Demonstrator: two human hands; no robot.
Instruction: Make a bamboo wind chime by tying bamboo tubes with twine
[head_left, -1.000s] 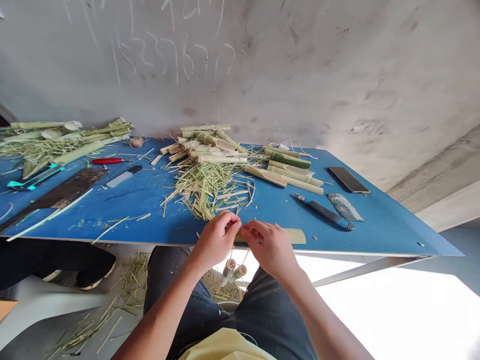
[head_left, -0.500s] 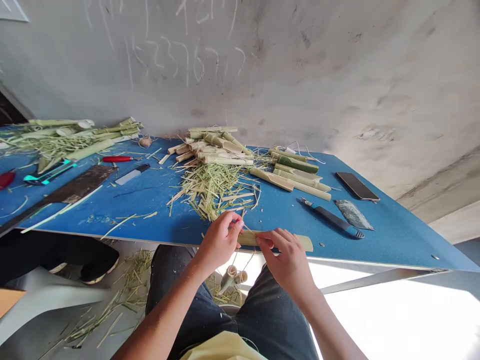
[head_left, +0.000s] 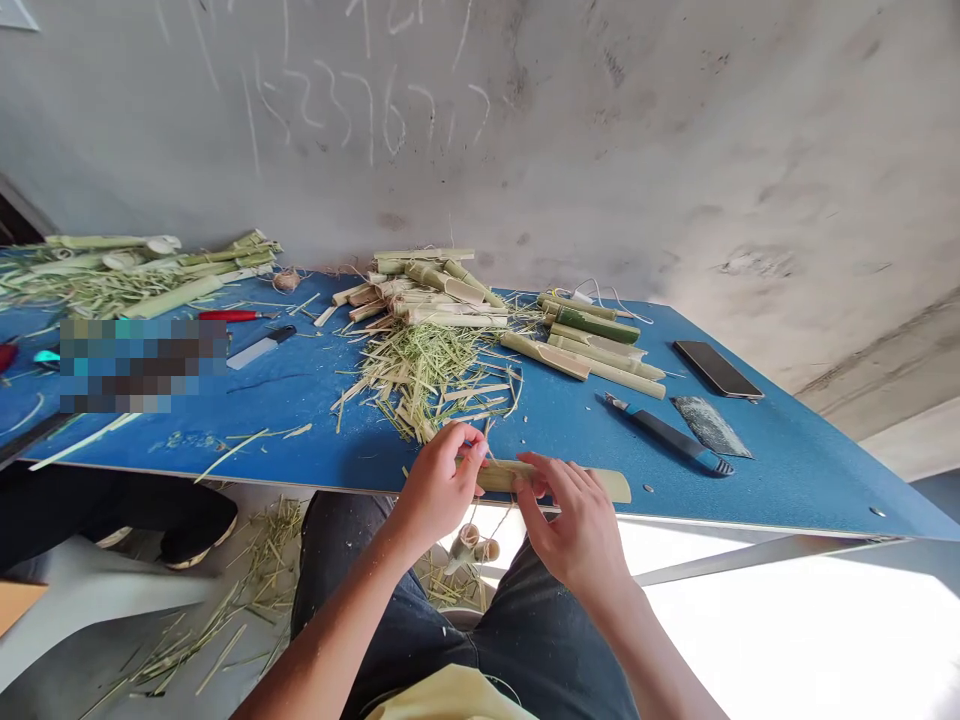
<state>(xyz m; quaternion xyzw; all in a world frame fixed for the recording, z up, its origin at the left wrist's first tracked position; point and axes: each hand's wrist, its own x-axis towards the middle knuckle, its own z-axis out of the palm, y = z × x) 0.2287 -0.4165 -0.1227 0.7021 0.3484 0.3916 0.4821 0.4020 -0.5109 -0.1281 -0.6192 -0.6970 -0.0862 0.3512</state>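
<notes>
A split bamboo piece (head_left: 611, 486) lies along the table's front edge, partly covered by my hands. My left hand (head_left: 444, 482) is closed at its left end, with a thin twine (head_left: 491, 440) pinched between thumb and fingertips. My right hand (head_left: 576, 515) curls over the middle of the bamboo, its thumb on the near side and index finger slightly raised. Twine hangs below the edge, and small bamboo tubes (head_left: 466, 540) dangle from it between my knees. How the twine passes round the bamboo is hidden by my fingers.
On the blue table (head_left: 795, 470) lie bamboo shavings (head_left: 427, 370), stacked bamboo pieces (head_left: 450, 290), a utility knife (head_left: 667, 435), a dark stone-like slab (head_left: 711, 427) and a phone (head_left: 718, 369). Leftward are a white-bladed knife (head_left: 259, 347) and a twine ball (head_left: 286, 281). Another person's leg (head_left: 112, 505) shows below.
My right index finger has lifted slightly away from the twine, and its fingers have loosened. My left hand keeps its pinch in nearly the same place. The view has shifted slightly.
</notes>
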